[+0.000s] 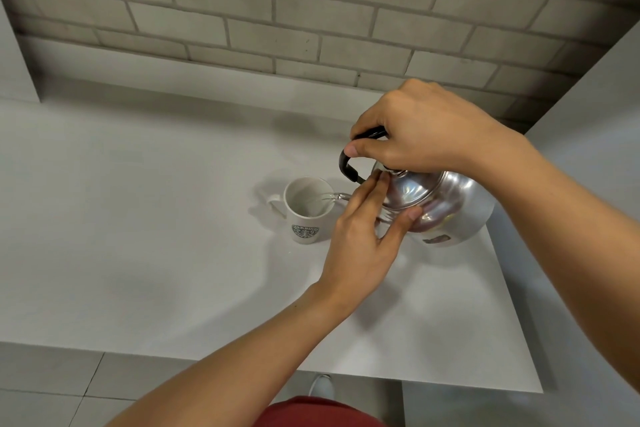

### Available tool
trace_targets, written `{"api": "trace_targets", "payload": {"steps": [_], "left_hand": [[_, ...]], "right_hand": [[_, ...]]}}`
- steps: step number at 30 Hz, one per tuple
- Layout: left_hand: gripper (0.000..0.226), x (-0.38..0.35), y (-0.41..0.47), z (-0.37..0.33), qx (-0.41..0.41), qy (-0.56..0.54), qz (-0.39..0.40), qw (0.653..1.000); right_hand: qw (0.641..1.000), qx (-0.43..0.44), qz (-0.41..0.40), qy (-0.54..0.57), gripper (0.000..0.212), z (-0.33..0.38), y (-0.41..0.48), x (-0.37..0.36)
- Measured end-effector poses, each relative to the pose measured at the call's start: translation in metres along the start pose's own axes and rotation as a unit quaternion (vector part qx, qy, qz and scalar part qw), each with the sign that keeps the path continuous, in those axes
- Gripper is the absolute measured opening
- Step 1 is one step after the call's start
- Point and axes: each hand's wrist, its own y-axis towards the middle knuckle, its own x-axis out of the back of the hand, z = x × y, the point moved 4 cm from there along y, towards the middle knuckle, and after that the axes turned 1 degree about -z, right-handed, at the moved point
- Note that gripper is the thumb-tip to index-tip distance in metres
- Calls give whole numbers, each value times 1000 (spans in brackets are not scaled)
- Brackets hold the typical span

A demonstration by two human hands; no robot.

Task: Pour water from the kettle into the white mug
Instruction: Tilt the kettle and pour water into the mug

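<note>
A shiny metal kettle [450,208] is tilted to the left, its thin spout over the rim of the white mug [306,210]. Water runs from the spout into the mug. The mug stands upright on the white table [156,236], with a green round logo facing me and its handle to the left. My right hand [422,130] is shut on the kettle's black handle [346,165] from above. My left hand [367,229] lies with its fingers flat on the kettle's lid and its thumb against the body, holding the lid in place.
A grey brick wall [311,10] rises behind the table. A white panel [595,121] stands at the right, close to the kettle. The table's front edge runs near my body, with a tiled floor [69,388] below.
</note>
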Motion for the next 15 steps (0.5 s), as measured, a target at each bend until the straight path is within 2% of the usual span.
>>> {"api": "trace_targets", "payload": {"steps": [15], "left_hand": [[61, 0, 5, -5, -5, -15, -14, 1000]], "right_hand": [[999, 13, 15, -29, 25, 3, 7, 3]]}}
